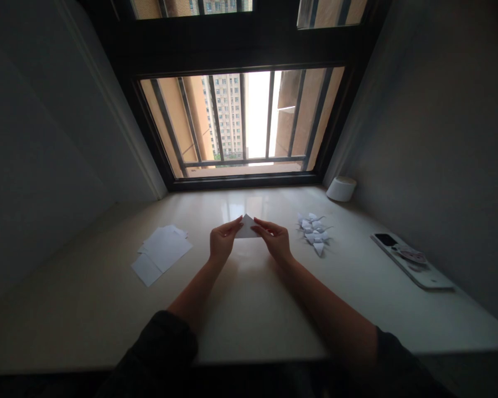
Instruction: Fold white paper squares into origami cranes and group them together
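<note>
Between my hands is a small piece of folded white paper [246, 228] with a pointed top, raised a little over the pale sill. My left hand [224, 239] pinches its left side between thumb and fingers. On the opposite edge my right hand [276, 237] has the same kind of pinch. To the left lies a loose stack of white paper sheets [166, 251], fanned out unevenly. Over on the right sits a small heap of folded paper pieces [314, 232], several of them with pointed ends.
A phone [410, 262] with a round attachment on its back lies at the right, close to the wall. In the far right corner stands a white rounded object [341, 189]. The dark window frame [249, 181] borders the back of the sill [240, 320].
</note>
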Tool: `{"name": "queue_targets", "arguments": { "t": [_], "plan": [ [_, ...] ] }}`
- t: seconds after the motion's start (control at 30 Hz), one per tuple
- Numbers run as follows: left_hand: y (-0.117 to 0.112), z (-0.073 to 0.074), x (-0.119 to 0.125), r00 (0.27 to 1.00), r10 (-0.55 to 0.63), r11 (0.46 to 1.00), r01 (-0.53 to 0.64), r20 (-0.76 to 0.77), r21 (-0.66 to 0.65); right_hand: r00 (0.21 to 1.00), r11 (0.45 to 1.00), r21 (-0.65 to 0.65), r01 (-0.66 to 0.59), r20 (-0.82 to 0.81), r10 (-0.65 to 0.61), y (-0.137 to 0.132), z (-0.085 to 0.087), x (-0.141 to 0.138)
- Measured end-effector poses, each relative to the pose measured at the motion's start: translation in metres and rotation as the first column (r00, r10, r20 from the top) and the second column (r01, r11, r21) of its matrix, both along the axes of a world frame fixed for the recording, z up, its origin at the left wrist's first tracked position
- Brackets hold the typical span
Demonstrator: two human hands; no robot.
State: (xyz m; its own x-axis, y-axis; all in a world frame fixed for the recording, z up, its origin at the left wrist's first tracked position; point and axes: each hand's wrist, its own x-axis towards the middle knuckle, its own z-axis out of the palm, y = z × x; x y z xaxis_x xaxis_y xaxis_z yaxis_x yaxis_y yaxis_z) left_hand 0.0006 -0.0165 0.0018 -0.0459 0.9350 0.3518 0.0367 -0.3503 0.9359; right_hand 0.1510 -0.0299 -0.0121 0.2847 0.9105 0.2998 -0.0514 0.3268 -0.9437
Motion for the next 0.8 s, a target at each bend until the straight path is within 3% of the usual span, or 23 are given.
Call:
{"name": "queue_targets", "arguments": {
  "t": [0.37,0.57,0.8],
  "plan": [
    [-0.002,0.0,0.002,0.996,0.084,0.996,-0.084,-0.015,0.01,1.0,0.998,-0.056,-0.007,-0.026,0.005,-0.001,0.001,-0.003],
    [0.0,0.001,-0.001,0.989,0.064,0.997,-0.068,-0.132,-0.028,0.993,0.995,-0.053,-0.087,-0.082,0.082,0.002,-0.001,0.0],
    [-0.001,0.008,-0.007,0.979,0.02,0.995,-0.041,-0.203,-0.096,0.989,0.988,-0.048,-0.147,0.022,0.148,0.007,-0.001,0.009]
  ]
}}
